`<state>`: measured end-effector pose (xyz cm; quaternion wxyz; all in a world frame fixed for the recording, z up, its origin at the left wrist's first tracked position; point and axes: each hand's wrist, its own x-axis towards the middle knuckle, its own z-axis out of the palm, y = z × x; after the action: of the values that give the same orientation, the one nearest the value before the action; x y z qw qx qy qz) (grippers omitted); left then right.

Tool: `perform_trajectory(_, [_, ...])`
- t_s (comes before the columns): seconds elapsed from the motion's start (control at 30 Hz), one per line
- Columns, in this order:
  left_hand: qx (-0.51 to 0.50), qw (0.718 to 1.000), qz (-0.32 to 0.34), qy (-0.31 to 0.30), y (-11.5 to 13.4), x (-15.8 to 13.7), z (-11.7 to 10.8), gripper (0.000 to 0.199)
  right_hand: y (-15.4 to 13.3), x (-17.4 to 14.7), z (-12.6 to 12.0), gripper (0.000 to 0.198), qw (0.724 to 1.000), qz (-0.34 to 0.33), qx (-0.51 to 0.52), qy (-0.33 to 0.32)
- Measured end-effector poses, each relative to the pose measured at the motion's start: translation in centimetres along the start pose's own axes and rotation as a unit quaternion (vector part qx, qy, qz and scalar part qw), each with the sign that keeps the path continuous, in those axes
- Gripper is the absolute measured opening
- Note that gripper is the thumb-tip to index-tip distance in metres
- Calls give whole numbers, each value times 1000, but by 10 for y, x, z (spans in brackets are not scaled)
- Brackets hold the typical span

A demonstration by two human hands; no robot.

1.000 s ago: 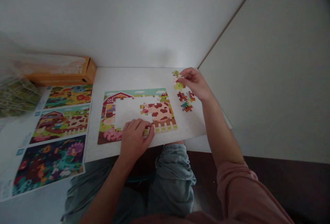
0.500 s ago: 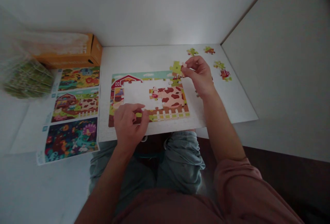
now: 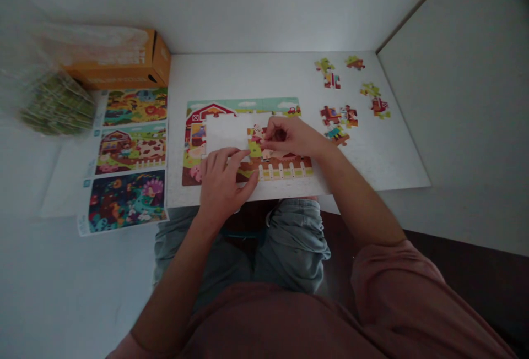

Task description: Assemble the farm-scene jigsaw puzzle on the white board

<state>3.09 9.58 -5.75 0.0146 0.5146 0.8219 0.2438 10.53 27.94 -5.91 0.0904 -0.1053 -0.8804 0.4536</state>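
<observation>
A farm jigsaw puzzle [image 3: 243, 104] lies partly assembled on the white table, its border joined around a bare gap. My right hand [image 3: 291, 137] is over the cow part, pinching a green-and-pink puzzle piece [image 3: 256, 150] between thumb and fingertips. The piece is at the lower right of the gap, below the cow's head; whether it is locked in I cannot tell. Just left of it, my left hand [image 3: 225, 183] rests on the puzzle's lower edge, fingers spread and holding nothing. Its fingertips are close to the piece, and it covers part of the lower border.
Several loose puzzle pieces [image 3: 341, 117] lie to the right, with more near the back right corner. At left is a picture sheet [image 3: 131, 150] with three scenes. Behind it stand an orange box [image 3: 161, 61] and a clear bag of green pieces [image 3: 58, 103].
My right hand has brought the green piece leftward and nearer, from the upper right of the puzzle to the gap. My left hand's fingers have spread from a near pinch. The view has shifted slightly.
</observation>
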Motion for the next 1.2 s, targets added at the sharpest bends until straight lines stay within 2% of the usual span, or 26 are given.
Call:
perform_trajectory(0.13, [6,1000,26,-14,3,-1,-1,38,6,3,-3,21,998,-22,-65,14])
perform_trajectory(0.23, [6,999,34,-29,6,-2,-2,37,10,2,-5,22,998,-22,-58,29])
perform_trajectory(0.4, [17,998,38,-47,9,-6,-1,38,10,0,-8,25,997,-28,-69,2])
perform_trajectory(0.6, [30,998,39,-31,10,-7,0,39,8,2,-9,25,990,-28,-141,-3])
perform_trajectory(0.93, [38,999,21,-24,10,-8,2,36,10,-2,-8,31,968,-74,-238,-7])
perform_trajectory(1.2, [32,999,21,-30,11,-6,-1,36,9,-2,-10,31,975,-57,-215,-5])
